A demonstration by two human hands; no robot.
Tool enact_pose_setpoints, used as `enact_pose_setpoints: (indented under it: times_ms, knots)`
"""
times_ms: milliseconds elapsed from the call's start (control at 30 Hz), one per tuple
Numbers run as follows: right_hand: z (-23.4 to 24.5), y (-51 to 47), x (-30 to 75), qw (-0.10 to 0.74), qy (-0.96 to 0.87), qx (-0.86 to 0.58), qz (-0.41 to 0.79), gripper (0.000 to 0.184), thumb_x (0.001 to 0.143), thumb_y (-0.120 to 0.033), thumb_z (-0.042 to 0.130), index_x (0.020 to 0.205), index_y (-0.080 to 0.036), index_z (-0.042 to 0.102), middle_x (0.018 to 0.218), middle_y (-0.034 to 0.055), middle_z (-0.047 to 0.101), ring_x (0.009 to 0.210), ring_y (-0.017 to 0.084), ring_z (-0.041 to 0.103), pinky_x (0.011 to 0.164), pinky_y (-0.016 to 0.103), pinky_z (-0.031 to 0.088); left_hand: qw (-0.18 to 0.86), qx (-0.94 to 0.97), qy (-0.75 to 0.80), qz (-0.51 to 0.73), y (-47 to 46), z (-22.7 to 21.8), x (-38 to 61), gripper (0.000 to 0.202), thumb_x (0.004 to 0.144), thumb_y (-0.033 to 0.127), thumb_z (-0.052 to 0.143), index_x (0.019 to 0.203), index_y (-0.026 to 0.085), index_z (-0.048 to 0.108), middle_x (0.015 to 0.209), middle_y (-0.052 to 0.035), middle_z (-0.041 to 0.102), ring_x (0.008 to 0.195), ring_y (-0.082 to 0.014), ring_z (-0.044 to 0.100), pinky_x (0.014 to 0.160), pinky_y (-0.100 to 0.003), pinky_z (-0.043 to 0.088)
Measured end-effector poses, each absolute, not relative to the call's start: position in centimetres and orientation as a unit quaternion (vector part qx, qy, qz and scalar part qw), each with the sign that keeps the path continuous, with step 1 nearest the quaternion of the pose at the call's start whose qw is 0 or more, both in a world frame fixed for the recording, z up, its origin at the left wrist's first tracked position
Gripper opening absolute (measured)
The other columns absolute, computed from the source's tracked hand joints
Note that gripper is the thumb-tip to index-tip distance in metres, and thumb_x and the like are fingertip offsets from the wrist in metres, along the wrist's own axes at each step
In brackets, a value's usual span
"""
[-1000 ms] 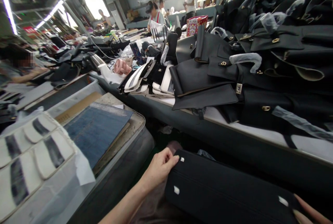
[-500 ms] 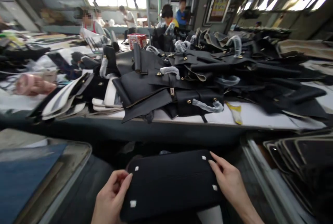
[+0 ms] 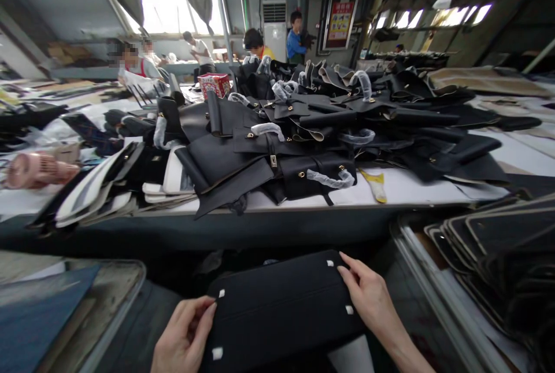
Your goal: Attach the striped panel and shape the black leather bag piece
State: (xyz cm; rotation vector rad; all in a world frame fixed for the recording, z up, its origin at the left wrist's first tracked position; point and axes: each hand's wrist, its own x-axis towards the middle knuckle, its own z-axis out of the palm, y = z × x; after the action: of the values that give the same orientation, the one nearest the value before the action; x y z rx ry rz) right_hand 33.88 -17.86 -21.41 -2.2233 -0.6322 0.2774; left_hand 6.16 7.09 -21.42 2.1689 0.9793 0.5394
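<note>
Low in the head view, a black rounded-corner panel [image 3: 281, 309] with small white tabs near its corners is held up between both hands. My left hand [image 3: 186, 332] pinches its left edge, thumb toward me and fingers curled. At the right edge, my right hand [image 3: 368, 298] grips near the upper corner, with fingertips on the rim. Below the panel, part of a white piece [image 3: 353, 354] shows; what it belongs to is hidden.
Across the worktable [image 3: 416, 191] lie piled black leather bag parts [image 3: 229, 153] with wrapped handles. A pink fan [image 3: 41, 170] is at left. Stacked dark panels [image 3: 498, 246] stand at right, a blue sheet [image 3: 47, 315] at lower left. Several people are farther back.
The camera view has turned slightly right and up, so the background appears shifted left and down. Both hands keep hold of the black panel, which sits slightly further left in view.
</note>
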Motion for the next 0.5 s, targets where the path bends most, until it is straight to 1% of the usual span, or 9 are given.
enact_pose_setpoints:
  times_ms: [100, 133, 167, 233, 300, 367, 433, 467, 500]
  knots:
    - [-21.3, -17.8, 33.5, 0.336, -0.289, -0.894, 0.065, 0.050, 0.099, -0.038, 0.036, 0.135, -0.010, 0.056, 0.110, 0.0138, 0.066, 0.098, 0.026, 0.064, 0.088, 0.041, 0.052, 0.214, 0.899, 0.305, 0.232, 7.1, -20.6, 6.5, 0.022, 0.093, 0.033, 0.055, 0.107, 0.025, 0.070, 0.120, -0.0074, 0.061, 0.107, -0.0241, 0.062, 0.094, -0.035, 0.051]
    - [-21.2, -17.8, 33.4, 0.301, -0.307, -0.902, 0.035, 0.050, 0.100, -0.036, 0.035, 0.140, -0.013, 0.052, 0.109, 0.0133, 0.065, 0.096, 0.026, 0.064, 0.085, 0.041, 0.052, 0.174, 0.919, 0.271, 0.228, 7.1, -20.3, 6.6, 0.025, 0.095, 0.027, 0.051, 0.111, 0.026, 0.069, 0.129, -0.0079, 0.058, 0.115, -0.0249, 0.059, 0.099, -0.038, 0.049]
    - [-21.0, -17.8, 33.3, 0.263, -0.329, -0.907, 0.000, 0.049, 0.100, -0.033, 0.033, 0.144, -0.016, 0.048, 0.113, 0.0129, 0.064, 0.098, 0.027, 0.063, 0.084, 0.042, 0.052, 0.144, 0.937, 0.234, 0.215, 7.2, -20.0, 6.7, 0.030, 0.095, 0.020, 0.047, 0.116, 0.026, 0.068, 0.136, -0.0077, 0.054, 0.122, -0.0253, 0.055, 0.104, -0.040, 0.047]
    - [-20.7, -17.6, 33.2, 0.197, -0.384, -0.900, -0.065, 0.049, 0.101, -0.025, 0.030, 0.148, -0.022, 0.043, 0.130, 0.0108, 0.058, 0.113, 0.028, 0.058, 0.091, 0.044, 0.049, 0.112, 0.964, 0.163, 0.178, 7.3, -19.4, 6.9, 0.041, 0.094, 0.008, 0.039, 0.121, 0.023, 0.066, 0.142, -0.0072, 0.053, 0.133, -0.0242, 0.048, 0.110, -0.042, 0.044]
    - [-20.5, -17.2, 33.1, 0.165, -0.446, -0.873, -0.111, 0.050, 0.101, -0.019, 0.028, 0.149, -0.023, 0.040, 0.145, 0.0067, 0.049, 0.130, 0.028, 0.046, 0.103, 0.046, 0.042, 0.099, 0.975, 0.131, 0.149, 7.1, -18.8, 7.4, 0.044, 0.091, 0.001, 0.036, 0.119, 0.017, 0.065, 0.138, -0.0087, 0.058, 0.134, -0.0228, 0.048, 0.110, -0.041, 0.045]
    - [-20.5, -16.5, 32.8, 0.158, -0.495, -0.843, -0.138, 0.050, 0.101, -0.021, 0.030, 0.151, -0.020, 0.036, 0.150, 0.0067, 0.044, 0.137, 0.028, 0.039, 0.109, 0.048, 0.036, 0.088, 0.977, 0.144, 0.134, 6.4, -18.1, 8.2, 0.038, 0.090, 0.001, 0.037, 0.112, 0.012, 0.066, 0.133, -0.0114, 0.062, 0.131, -0.0238, 0.051, 0.110, -0.043, 0.045]
    - [-20.8, -15.4, 32.2, 0.150, -0.527, -0.821, -0.159, 0.053, 0.102, -0.030, 0.035, 0.153, -0.017, 0.031, 0.151, 0.0100, 0.043, 0.139, 0.031, 0.038, 0.110, 0.051, 0.035, 0.079, 0.971, 0.184, 0.131, 5.2, -17.6, 9.3, 0.029, 0.093, 0.008, 0.042, 0.110, 0.010, 0.066, 0.135, -0.0130, 0.060, 0.133, -0.0262, 0.050, 0.114, -0.048, 0.040]
    - [-21.1, -14.8, 31.8, 0.142, -0.543, -0.811, -0.167, 0.057, 0.101, -0.035, 0.037, 0.154, -0.015, 0.027, 0.152, 0.0118, 0.041, 0.139, 0.032, 0.038, 0.109, 0.052, 0.036, 0.075, 0.968, 0.201, 0.133, 4.5, -17.3, 9.9, 0.027, 0.095, 0.015, 0.045, 0.113, 0.011, 0.065, 0.139, -0.0125, 0.058, 0.135, -0.0272, 0.048, 0.116, -0.050, 0.037]
    - [-21.5, -14.2, 31.4, 0.134, -0.560, -0.799, -0.174, 0.062, 0.101, -0.039, 0.038, 0.156, -0.014, 0.024, 0.153, 0.0135, 0.040, 0.139, 0.034, 0.038, 0.107, 0.054, 0.037, 0.073, 0.966, 0.211, 0.134, 3.7, -17.2, 10.4, 0.030, 0.097, 0.023, 0.047, 0.121, 0.013, 0.063, 0.144, -0.0107, 0.054, 0.137, -0.0277, 0.045, 0.117, -0.051, 0.035]
